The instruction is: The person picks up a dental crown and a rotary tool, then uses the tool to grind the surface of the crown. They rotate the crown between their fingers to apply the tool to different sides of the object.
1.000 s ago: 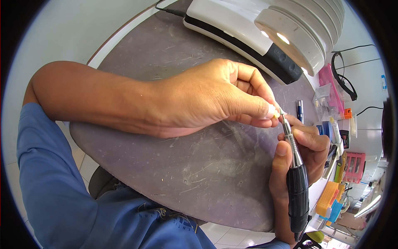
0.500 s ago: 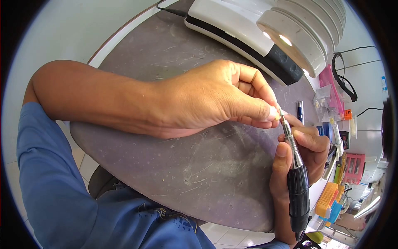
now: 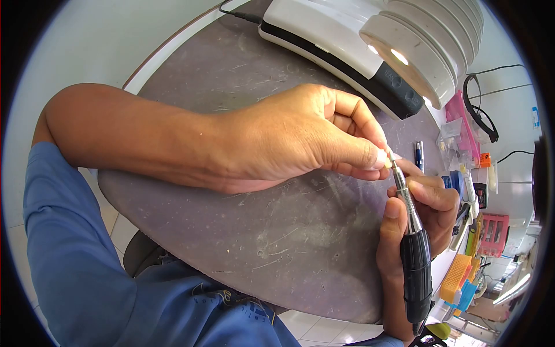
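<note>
My left hand (image 3: 312,136) reaches in from the left over the grey tabletop (image 3: 277,243). Its thumb and fingertips pinch a small pale yellow piece (image 3: 388,163). My right hand (image 3: 425,208), at the right, is closed around a rotary handpiece (image 3: 415,260) with a black grip and a metal nose. The handpiece points up and left, and its small greenish tip (image 3: 392,156) is at the piece, between the two hands. Fingers partly hide the piece, so its shape cannot be made out.
A white lamp head (image 3: 410,52) hangs at the upper right beside a white and black device (image 3: 341,46). A blue pen (image 3: 419,155), black glasses (image 3: 481,110), an orange block (image 3: 455,277) and a pink rack (image 3: 494,234) lie along the right side.
The handpiece tip has shifted very slightly against the pale piece. Both hands keep nearly the same place and hold.
</note>
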### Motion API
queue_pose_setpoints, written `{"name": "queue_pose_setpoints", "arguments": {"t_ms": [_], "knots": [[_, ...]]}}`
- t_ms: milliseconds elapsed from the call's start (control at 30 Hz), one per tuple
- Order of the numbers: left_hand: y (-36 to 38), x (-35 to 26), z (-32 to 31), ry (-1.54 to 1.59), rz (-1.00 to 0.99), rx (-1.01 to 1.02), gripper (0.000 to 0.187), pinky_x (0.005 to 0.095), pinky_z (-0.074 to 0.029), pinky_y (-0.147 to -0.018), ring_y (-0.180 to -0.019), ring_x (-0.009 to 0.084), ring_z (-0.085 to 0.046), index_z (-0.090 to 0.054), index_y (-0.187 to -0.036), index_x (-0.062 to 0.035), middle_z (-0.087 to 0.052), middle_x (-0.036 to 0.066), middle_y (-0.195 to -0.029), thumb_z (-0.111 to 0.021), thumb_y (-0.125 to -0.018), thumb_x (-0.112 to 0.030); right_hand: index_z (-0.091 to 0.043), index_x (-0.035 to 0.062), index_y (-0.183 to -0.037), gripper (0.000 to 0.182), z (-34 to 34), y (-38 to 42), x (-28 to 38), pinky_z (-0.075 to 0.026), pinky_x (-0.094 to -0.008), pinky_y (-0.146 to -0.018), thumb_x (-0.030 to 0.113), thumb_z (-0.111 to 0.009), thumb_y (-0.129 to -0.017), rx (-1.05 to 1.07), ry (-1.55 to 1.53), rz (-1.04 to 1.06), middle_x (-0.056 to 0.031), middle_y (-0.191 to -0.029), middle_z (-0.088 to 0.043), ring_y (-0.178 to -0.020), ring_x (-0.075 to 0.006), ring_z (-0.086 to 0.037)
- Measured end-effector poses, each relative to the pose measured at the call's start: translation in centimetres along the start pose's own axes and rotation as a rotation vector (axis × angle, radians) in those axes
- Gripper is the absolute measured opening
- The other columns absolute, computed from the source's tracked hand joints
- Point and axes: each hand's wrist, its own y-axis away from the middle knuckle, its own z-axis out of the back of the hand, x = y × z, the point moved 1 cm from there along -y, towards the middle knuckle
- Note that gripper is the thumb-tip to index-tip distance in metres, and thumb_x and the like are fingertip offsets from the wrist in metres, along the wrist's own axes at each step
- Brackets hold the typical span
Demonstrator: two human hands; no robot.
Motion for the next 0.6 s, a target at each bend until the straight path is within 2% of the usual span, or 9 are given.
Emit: {"name": "queue_pose_setpoints", "arguments": {"t_ms": [100, 367, 433, 600], "knots": [[0.06, -0.07, -0.02, -0.004, 0.001, -0.004, 0.015, 0.025, -0.05, -0.085, -0.091, 0.0157, -0.06, -0.056, -0.091, 0.0019, -0.061, 0.011, -0.093, -0.066, -0.081, -0.006, -0.044, 0.0039, -0.102, 0.037, 0.12, 0.01, -0.28, -0.05, -0.0362, -0.082, 0.004, -0.071, -0.076, 0.035, -0.021, 0.068, -0.0117, -0.092, -0.054, -0.101, -0.0359, -0.06], [0.02, 0.08, 0.18, -0.002, 0.0, -0.004, 0.015, 0.025, -0.05, -0.086, -0.091, 0.0156, -0.06, -0.057, -0.091, 0.0018, -0.061, 0.011, -0.094, -0.066, -0.081, -0.006, -0.044, 0.0038, -0.102, 0.036, 0.14, -0.01, 0.07, -0.05, -0.034, -0.082, 0.002, -0.07, -0.077, 0.02, -0.045, 0.002, -0.0109, -0.092, -0.054, -0.102, -0.0347, -0.06], [0.04, 0.2, 0.51, -0.029, -0.017, 0.08, 0.018, 0.0279, -0.047, -0.09, -0.1, 0.0172, -0.059, -0.054, -0.101, 0.0007, -0.06, 0.012, -0.101, -0.061, -0.086, -0.008, -0.044, 0.0038, -0.102, 0.036, 0.15, 0.0, 0.04, -0.049, -0.0334, -0.082, 0.002, -0.07, -0.077, 0.006, -0.052, -0.013, -0.0109, -0.092, -0.054, -0.102, -0.0346, -0.06], [0.02, 0.24, 0.58, -0.041, -0.01, 0.078, 0.018, 0.028, -0.047, -0.09, -0.1, 0.0173, -0.059, -0.054, -0.101, 0.0008, -0.06, 0.011, -0.101, -0.061, -0.086, -0.008, -0.044, 0.0038, -0.102, 0.036, 0.0, -0.17, -0.05, -0.05, -0.0331, -0.082, 0.002, -0.07, -0.077, 0.024, -0.042, 0.024, -0.011, -0.092, -0.054, -0.103, -0.0348, -0.059]]}}
